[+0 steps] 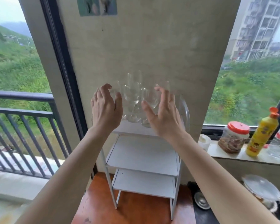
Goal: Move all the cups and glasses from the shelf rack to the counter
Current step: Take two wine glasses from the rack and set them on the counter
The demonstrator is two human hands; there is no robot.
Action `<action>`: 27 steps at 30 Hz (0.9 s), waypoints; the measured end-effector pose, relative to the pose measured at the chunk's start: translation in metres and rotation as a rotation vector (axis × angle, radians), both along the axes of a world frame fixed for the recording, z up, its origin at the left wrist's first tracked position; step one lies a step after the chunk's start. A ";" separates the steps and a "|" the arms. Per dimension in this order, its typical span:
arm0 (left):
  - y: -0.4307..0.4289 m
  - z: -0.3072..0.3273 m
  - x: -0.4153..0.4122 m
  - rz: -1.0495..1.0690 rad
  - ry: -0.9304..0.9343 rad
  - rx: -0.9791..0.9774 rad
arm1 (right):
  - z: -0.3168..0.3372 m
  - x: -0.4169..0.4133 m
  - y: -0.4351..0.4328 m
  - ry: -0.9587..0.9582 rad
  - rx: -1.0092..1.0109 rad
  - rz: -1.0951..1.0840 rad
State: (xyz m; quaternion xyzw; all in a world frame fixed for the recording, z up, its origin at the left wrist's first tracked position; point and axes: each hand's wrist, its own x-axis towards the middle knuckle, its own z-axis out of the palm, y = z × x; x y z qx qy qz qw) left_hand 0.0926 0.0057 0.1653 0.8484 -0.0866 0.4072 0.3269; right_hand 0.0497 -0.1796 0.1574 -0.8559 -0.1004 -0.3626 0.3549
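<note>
Several clear stemmed glasses (pixel 132 94) stand bunched together on the top shelf of a white shelf rack (pixel 142 156) against the wall. My left hand (pixel 106 109) hovers just left of the bunch, fingers spread and curved, holding nothing. My right hand (pixel 163 113) is at the right side of the bunch, fingers apart, its thumb in front of one wine glass (pixel 149 98). Whether it touches the glass is unclear. A clear plate (pixel 185 110) stands on edge at the shelf's right end. The rack's lower shelves are bare.
A window ledge (pixel 225 152) at the right carries a red-lidded jar (pixel 233 136), a yellow bottle (pixel 262 135), a white cup (pixel 204 141) and glassware. Stacked dishes (pixel 262 189) sit lower right. A balcony railing (pixel 23 110) is at the left. The rack stands on a brown wooden surface (pixel 136 212).
</note>
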 end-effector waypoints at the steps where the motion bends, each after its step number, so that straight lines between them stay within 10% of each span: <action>1: 0.000 0.000 -0.001 0.006 -0.021 -0.038 | 0.000 0.001 0.002 -0.014 0.022 0.019; 15: -0.004 -0.006 -0.073 -0.398 -0.271 -0.483 | -0.008 -0.040 0.018 -0.132 0.381 0.223; 27: -0.063 -0.182 -0.176 -0.537 0.214 -0.779 | -0.159 -0.186 -0.041 0.238 0.741 0.164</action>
